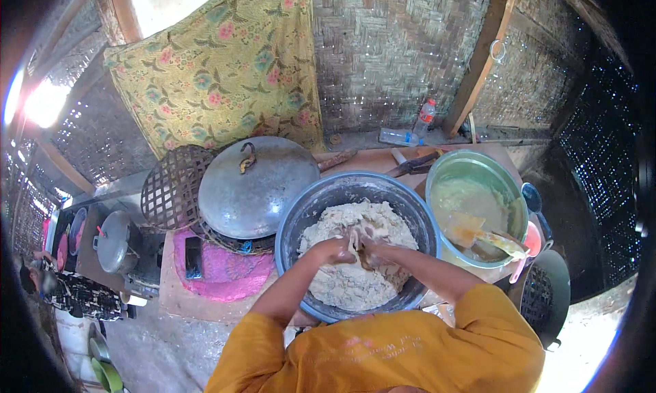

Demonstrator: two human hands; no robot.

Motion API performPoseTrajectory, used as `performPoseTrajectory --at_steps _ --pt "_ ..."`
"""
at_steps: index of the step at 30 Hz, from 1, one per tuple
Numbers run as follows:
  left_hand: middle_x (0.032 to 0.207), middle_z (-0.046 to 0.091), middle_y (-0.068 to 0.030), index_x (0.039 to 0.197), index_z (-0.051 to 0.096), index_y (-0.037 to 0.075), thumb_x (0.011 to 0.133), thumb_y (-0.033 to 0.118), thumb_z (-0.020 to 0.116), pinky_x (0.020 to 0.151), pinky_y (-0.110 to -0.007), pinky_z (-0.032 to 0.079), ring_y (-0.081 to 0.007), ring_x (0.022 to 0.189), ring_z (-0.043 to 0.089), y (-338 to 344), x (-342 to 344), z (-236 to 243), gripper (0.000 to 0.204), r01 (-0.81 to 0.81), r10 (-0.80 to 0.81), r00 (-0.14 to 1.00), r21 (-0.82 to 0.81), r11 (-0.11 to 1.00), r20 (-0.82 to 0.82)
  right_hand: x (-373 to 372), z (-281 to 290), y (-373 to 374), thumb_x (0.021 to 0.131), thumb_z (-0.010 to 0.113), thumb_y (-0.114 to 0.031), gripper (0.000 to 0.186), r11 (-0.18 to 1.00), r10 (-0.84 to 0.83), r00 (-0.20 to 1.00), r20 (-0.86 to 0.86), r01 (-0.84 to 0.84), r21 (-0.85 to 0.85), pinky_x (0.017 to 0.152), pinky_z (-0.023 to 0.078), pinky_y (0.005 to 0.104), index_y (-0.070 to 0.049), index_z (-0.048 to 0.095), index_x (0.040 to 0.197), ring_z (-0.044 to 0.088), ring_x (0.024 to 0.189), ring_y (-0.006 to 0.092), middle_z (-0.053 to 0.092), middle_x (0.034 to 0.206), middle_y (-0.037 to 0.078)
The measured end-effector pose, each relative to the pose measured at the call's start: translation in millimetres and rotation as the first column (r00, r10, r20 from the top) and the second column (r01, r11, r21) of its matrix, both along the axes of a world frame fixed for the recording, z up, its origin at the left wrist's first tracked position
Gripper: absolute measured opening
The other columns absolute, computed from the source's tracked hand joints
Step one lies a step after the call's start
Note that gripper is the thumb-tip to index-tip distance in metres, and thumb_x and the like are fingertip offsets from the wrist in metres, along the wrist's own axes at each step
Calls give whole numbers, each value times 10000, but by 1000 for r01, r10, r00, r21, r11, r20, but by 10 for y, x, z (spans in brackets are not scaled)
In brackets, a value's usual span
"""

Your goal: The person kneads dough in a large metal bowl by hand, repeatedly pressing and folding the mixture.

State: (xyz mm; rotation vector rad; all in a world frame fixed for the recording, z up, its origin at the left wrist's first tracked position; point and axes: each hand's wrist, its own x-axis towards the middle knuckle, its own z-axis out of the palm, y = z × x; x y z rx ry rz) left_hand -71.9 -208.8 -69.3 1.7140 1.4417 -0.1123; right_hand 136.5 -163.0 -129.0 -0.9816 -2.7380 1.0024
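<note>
A large blue-grey basin (290, 294) stands in front of me, holding a pale, crumbly mass of dough (352, 290). Both my hands are in the middle of it, close together. My left hand (333, 251) has its fingers curled into the dough. Beside it, my right hand (373, 251) also grips into the mass, its fingers partly covered by dough. Sticky dough coats the fingers of both hands, and some of it shows between them. The fingertips are hidden in the mixture.
On the right, a green basin (437, 169) holds cloudy liquid and a yellowish scoop (502, 243). A big lidded metal pot (256, 188) stands left, near a pink cloth (225, 284) with a dark phone (194, 258). Behind are plastic bottles (424, 116); another person (75, 294) is far left.
</note>
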Motion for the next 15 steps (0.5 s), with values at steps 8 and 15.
performPoseTrajectory --at_steps 8,15 --pt "1357 303 -232 1332 254 -24 815 615 380 1040 -341 246 -332 1261 304 452 -444 156 832 -307 296 952 226 924 83 403 -211 592 864 451 -388 578 699 -397 908 -131 206 -685 926 351 358 -32 327 1302 453 1105 228 463 1233 143" --pt "1338 354 -192 1281 377 -7 881 588 182 1059 -337 197 -302 1268 299 979 -619 -874 743 -207 178 954 100 973 242 -183 -415 1025 795 444 -590 697 343 -718 696 34 395 -853 924 338 374 -26 503 1200 482 1039 259 518 1169 159"
